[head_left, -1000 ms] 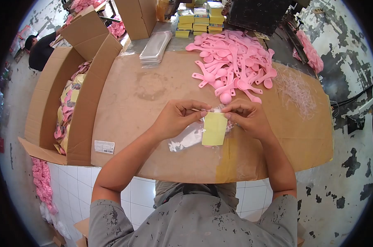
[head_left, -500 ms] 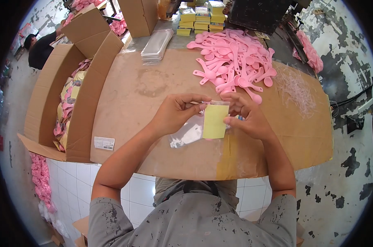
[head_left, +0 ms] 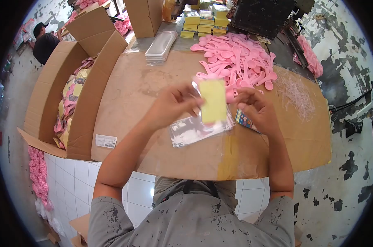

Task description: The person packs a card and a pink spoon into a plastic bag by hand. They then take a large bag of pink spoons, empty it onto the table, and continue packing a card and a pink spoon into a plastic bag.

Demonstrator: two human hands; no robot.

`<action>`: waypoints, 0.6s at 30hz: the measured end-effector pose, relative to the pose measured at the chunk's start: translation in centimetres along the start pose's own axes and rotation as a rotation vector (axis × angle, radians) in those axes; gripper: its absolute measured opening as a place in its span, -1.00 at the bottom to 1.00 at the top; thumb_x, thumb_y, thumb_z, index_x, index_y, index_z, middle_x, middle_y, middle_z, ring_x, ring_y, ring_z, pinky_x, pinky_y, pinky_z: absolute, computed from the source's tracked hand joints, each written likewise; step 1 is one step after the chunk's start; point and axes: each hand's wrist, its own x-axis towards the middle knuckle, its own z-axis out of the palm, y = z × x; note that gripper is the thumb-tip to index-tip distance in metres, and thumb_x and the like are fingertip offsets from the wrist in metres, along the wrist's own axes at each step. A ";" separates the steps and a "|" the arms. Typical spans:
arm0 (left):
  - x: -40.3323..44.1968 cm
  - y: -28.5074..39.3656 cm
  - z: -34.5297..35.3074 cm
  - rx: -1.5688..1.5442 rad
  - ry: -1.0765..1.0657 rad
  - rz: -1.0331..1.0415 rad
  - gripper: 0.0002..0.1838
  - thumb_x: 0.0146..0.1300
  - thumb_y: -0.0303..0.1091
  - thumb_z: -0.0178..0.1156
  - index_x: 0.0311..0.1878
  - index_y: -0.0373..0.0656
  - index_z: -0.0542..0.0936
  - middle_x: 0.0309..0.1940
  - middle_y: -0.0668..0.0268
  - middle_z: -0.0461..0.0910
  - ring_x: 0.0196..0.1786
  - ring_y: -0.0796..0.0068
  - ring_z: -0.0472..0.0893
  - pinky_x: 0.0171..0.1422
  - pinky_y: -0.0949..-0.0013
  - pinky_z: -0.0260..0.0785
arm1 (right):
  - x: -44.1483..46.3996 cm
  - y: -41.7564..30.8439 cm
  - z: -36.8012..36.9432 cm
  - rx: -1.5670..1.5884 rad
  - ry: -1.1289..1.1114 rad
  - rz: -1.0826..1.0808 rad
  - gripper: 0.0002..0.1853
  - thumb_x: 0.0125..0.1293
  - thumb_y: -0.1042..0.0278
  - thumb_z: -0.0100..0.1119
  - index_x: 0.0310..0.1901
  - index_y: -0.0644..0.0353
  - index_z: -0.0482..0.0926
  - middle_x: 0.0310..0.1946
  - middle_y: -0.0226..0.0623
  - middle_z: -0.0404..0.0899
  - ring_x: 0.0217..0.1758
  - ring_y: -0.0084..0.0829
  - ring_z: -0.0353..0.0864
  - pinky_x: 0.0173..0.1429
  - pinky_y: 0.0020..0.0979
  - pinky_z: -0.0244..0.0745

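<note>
My left hand (head_left: 176, 105) pinches the left edge of a clear plastic bag with a pale yellow card (head_left: 213, 101) in it, raised over the table and a little blurred. A trace of pink shows at the bag's lower end. To its right, my right hand (head_left: 257, 111) is off the bag, fingers curved and apart, with nothing seen in them. Below the bag lie loose clear plastic bags (head_left: 190, 133). Colourful printed cards (head_left: 245, 120) lie partly under my right hand. Beyond both hands is a heap of pink spoons (head_left: 240, 57).
An open carton (head_left: 100, 70) at left holds filled packs (head_left: 71, 96). Stacked clear bags (head_left: 161, 46) and stacks of yellow-edged cards (head_left: 205, 22) stand at the back. Thin clear strips (head_left: 297, 92) lie at right on the cardboard-covered table (head_left: 133, 94). A person (head_left: 45, 44) is at far left.
The bag with the yellow card has moved up and away from me in my left hand. My right hand has let go of it and moved right, uncovering the printed cards.
</note>
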 end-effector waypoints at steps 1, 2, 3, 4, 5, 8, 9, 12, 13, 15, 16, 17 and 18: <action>-0.1 0.3 -1.2 -0.051 0.165 0.104 -0.76 0.44 -0.38 0.34 0.05 -0.28 0.60 -0.18 0.32 0.68 -0.10 0.52 0.72 -0.03 0.40 0.65 | 0.1 0.1 -1.2 -0.125 0.046 -0.003 -0.56 0.37 0.53 0.32 0.28 0.26 0.57 -0.09 -0.35 0.70 -0.05 -0.55 0.64 0.06 -0.43 0.55; -0.3 0.5 -2.4 -0.101 0.330 0.208 -0.77 0.44 -0.38 0.33 0.04 -0.27 0.59 -0.15 0.31 0.67 -0.10 0.50 0.72 -0.04 0.38 0.65 | 0.1 0.1 -2.3 -0.249 0.093 -0.005 -0.58 0.37 0.51 0.33 0.25 0.24 0.60 -0.09 -0.36 0.70 -0.07 -0.55 0.64 0.05 -0.43 0.55; -0.1 0.6 -3.4 -0.178 0.556 0.449 -0.74 0.55 -0.26 0.19 0.09 -0.27 0.57 -0.01 0.25 0.66 0.04 0.40 0.71 0.05 0.29 0.66 | 0.1 0.0 -3.1 -0.336 0.112 0.013 -0.61 0.36 0.49 0.33 0.22 0.24 0.62 -0.10 -0.35 0.71 -0.08 -0.53 0.65 0.04 -0.43 0.54; -0.1 2.4 -4.3 -0.287 0.733 0.576 -0.59 0.65 -0.09 -0.02 0.22 -0.27 0.50 0.25 0.14 0.57 0.28 0.27 0.62 0.29 0.17 0.58 | 0.0 -0.3 -4.0 -0.424 0.133 0.030 -0.63 0.35 0.48 0.34 0.18 0.24 0.64 -0.12 -0.35 0.72 -0.09 -0.52 0.65 0.02 -0.43 0.54; -0.5 4.2 -4.8 -0.385 0.789 0.682 -0.54 0.67 -0.05 -0.10 0.28 -0.27 0.46 0.35 0.11 0.50 0.36 0.23 0.55 0.37 0.13 0.50 | -0.1 -0.6 -4.7 -0.511 0.155 0.047 -0.66 0.34 0.46 0.35 0.15 0.24 0.66 -0.13 -0.34 0.72 -0.10 -0.50 0.66 0.01 -0.43 0.54; 0.1 4.3 -4.9 -0.536 0.898 0.692 -0.49 0.69 -0.04 -0.16 0.45 -0.20 0.36 0.42 0.12 0.46 0.47 0.24 0.47 0.56 0.09 0.31 | -0.5 -1.2 -6.6 -0.732 0.074 0.227 -0.70 0.28 0.43 0.42 0.04 0.27 0.70 -0.17 -0.30 0.73 -0.12 -0.40 0.66 -0.01 -0.38 0.53; 0.5 2.9 -4.9 -0.561 0.928 0.645 -0.48 0.69 -0.05 -0.14 0.50 -0.17 0.33 0.41 0.14 0.48 0.48 0.26 0.46 0.62 0.09 0.25 | -0.8 -1.1 -6.9 -0.745 0.014 0.230 -0.70 0.25 0.42 0.45 0.01 0.27 0.71 -0.18 -0.29 0.72 -0.13 -0.37 0.66 -0.01 -0.37 0.54; 1.7 -2.6 -2.3 0.170 0.548 0.214 -0.67 0.52 -0.11 0.22 0.16 -0.10 0.64 -0.09 0.39 0.60 0.03 0.44 0.55 0.19 0.29 0.39 | -1.5 -0.7 -7.1 -0.762 -0.110 0.198 -0.68 0.16 0.39 0.54 -0.06 0.27 0.71 -0.22 -0.25 0.69 -0.14 -0.30 0.65 0.00 -0.32 0.54; 1.6 -3.4 -0.5 0.398 0.412 0.193 -0.70 0.42 -0.14 0.32 0.08 -0.10 0.67 -0.13 0.36 0.61 -0.02 0.43 0.57 0.13 0.31 0.41 | -1.9 -0.1 -6.9 -0.749 -0.108 0.167 -0.67 0.13 0.39 0.56 -0.08 0.27 0.71 -0.24 -0.24 0.68 -0.15 -0.30 0.65 0.00 -0.31 0.55; 1.4 -4.6 1.6 0.746 0.218 0.243 -0.71 0.28 -0.19 0.45 -0.03 -0.11 0.71 -0.18 0.30 0.61 -0.12 0.39 0.60 0.02 0.32 0.44 | -2.0 0.5 -6.8 -0.752 -0.114 0.156 -0.66 0.10 0.41 0.58 -0.10 0.29 0.70 -0.26 -0.24 0.67 -0.15 -0.30 0.65 0.01 -0.29 0.55; 1.4 -4.8 2.3 0.869 0.164 0.316 -0.72 0.24 -0.21 0.47 -0.07 -0.13 0.72 -0.19 0.26 0.61 -0.16 0.37 0.61 -0.03 0.31 0.45 | -1.9 0.6 -6.8 -0.768 -0.124 0.177 -0.66 0.09 0.43 0.58 -0.10 0.30 0.69 -0.27 -0.24 0.66 -0.14 -0.31 0.65 0.02 -0.28 0.55; 1.4 -5.1 2.7 0.990 0.107 0.391 -0.72 0.20 -0.23 0.49 -0.10 -0.14 0.73 -0.20 0.23 0.61 -0.21 0.34 0.61 -0.07 0.30 0.46 | -1.8 0.6 -6.8 -0.783 -0.133 0.198 -0.66 0.09 0.45 0.57 -0.10 0.31 0.68 -0.28 -0.24 0.65 -0.13 -0.32 0.66 0.02 -0.28 0.55; 1.5 -5.2 2.8 0.997 0.142 0.472 -0.74 0.16 -0.28 0.51 -0.13 -0.15 0.74 -0.27 0.21 0.61 -0.32 0.32 0.60 -0.20 0.27 0.47 | -1.7 0.3 -6.6 -0.742 -0.135 0.227 -0.67 0.11 0.47 0.55 -0.11 0.31 0.66 -0.28 -0.25 0.65 -0.13 -0.32 0.66 0.03 -0.28 0.55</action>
